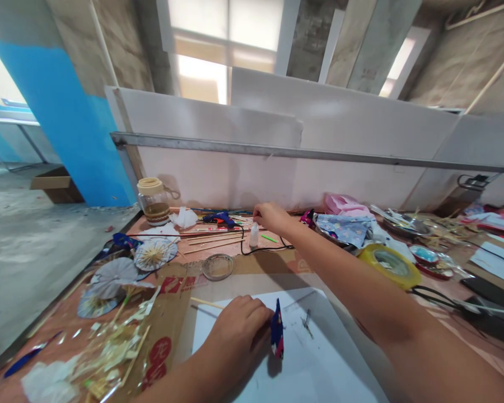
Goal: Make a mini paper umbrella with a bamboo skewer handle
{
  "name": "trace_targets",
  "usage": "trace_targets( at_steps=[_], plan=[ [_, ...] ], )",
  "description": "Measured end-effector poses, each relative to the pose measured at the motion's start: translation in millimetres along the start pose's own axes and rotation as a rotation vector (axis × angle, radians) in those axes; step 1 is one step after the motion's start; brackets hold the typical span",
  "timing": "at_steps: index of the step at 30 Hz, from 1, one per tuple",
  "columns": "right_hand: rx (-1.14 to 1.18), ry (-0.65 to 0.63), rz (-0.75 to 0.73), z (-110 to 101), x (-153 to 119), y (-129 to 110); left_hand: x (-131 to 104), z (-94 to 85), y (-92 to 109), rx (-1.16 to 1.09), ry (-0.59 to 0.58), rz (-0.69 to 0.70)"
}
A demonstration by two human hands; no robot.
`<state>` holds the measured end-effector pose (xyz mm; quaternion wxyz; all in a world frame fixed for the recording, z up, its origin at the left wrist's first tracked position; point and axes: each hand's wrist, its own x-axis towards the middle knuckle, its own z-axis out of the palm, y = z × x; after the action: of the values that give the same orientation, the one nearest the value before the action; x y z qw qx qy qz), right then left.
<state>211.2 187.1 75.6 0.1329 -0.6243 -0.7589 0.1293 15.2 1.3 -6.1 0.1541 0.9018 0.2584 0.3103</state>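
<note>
My left hand [244, 329] is closed over the white paper, with a small dark blue patterned piece [277, 331] standing out edge-on at its fingertips. On the other side of that hand a thin wooden stick [205, 303] pokes out; whether it joins the blue piece is hidden. My right hand [270, 217] is stretched far across the table, its fingers pinched at the top of a small clear squeeze bottle [254, 236]. The bottle is upright on the tabletop. Beneath my left hand lies the white sheet of paper [319, 347], marked with dark smudges.
Pleated round paper pieces [113, 277] and scraps [121, 341] lie left. A glue gun [219, 219], a glass jar [153, 201] and thin sticks [212, 242] are at the back. A shallow round dish [217, 267] is mid-table; yellow tape [388, 266] sits right.
</note>
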Motion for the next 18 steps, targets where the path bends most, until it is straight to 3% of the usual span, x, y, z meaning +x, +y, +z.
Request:
trace_targets(
  at_steps=[18],
  plan=[
    [-0.115,-0.043,-0.018,-2.6,1.7,0.7,-0.2,1.8,-0.2,-0.007,0.013,0.002]
  ],
)
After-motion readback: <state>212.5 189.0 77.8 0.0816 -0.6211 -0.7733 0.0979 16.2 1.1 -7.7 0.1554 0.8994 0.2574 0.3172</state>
